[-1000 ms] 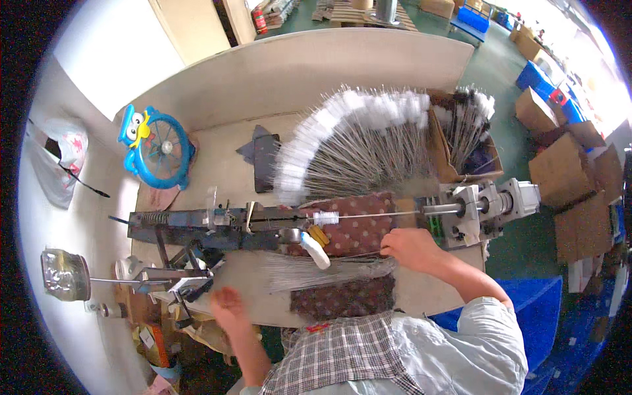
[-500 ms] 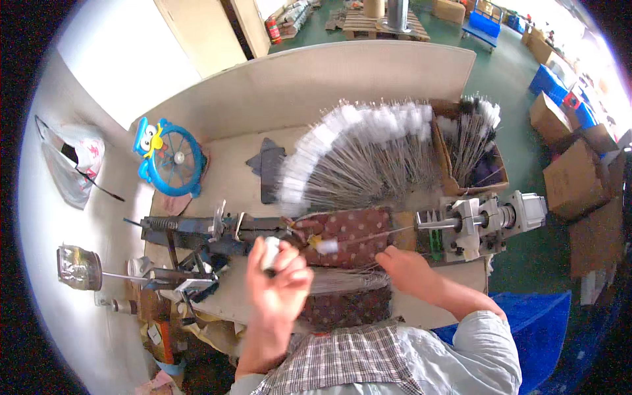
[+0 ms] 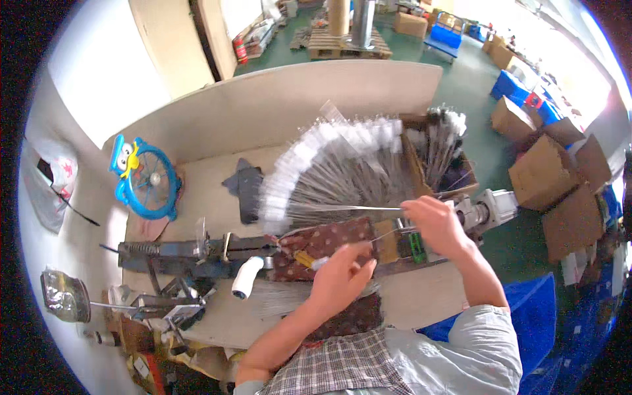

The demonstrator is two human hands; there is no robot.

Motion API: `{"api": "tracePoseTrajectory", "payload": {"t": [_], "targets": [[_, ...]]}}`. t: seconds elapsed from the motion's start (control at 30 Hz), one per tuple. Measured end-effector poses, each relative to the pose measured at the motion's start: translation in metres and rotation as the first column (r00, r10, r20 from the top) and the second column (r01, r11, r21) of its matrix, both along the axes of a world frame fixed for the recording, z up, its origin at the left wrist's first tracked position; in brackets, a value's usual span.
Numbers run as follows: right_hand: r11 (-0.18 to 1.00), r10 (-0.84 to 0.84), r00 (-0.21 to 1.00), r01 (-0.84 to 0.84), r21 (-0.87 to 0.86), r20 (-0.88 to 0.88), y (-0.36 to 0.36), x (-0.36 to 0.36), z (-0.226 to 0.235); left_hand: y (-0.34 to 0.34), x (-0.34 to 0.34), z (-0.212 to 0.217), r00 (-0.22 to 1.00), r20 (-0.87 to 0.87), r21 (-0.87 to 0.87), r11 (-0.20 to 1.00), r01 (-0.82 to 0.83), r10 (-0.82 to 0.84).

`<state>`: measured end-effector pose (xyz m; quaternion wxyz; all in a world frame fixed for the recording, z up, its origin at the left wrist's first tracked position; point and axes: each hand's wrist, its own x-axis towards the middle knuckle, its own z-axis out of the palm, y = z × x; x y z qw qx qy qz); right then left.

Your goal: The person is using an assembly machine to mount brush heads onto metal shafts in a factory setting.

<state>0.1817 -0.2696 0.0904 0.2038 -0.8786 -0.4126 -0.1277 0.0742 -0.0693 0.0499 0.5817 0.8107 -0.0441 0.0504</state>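
our right hand (image 3: pixel 436 227) is raised above the right part of the table (image 3: pixel 421 289), fingers drawn narrow on the right end of a pale wire stem (image 3: pixel 355 209). the stem runs left across the near side of the fan of white-tipped brushes (image 3: pixel 342 164), which spreads toward the table's far edge; its other end is lost among them, so we cannot tell what it carries.

our left hand (image 3: pixel 339 280) is over the brown dotted cloth (image 3: pixel 322 240), nearer the table's near edge, fingers partly curled. a thin wire (image 3: pixel 387 236) runs from beside its fingertips toward the metal motor unit (image 3: pixel 487 210) at the table's right edge — whether we pinch it, we cannot tell. a yellow piece (image 3: pixel 304 258) lies on the cloth left of that hand, and a white handle (image 3: pixel 247 278) slants toward the near edge beyond it.

we judge the stem very light and springy, smooth enough to slip or roll between the fingers, and easily bent if pressed sideways. best we take it by the bare wire, close to the end, and spare the bristles — those look soft and easily crushed.
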Motion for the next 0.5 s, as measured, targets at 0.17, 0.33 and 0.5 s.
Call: {"api": "tracePoseTrajectory", "payload": {"t": [0.17,0.33,0.5], "targets": [[0.978,-0.006,0.975,0.052,0.204,-0.220,0.006,0.000,-0.012,-0.028,0.055,-0.041,0.978,0.196,0.610,0.790,-0.061,-0.076],[0.988,-0.143,0.969,0.152,0.029,-0.203,0.010,0.009,-0.028,-0.018,0.094,-0.038,0.912,0.365,0.839,0.490,-0.236,-0.187],[0.999,-0.048,0.931,0.046,-0.015,-0.362,0.004,0.015,-0.027,0.013,0.093,-0.026,0.912,0.394,0.874,0.354,-0.334,-0.113]]}}
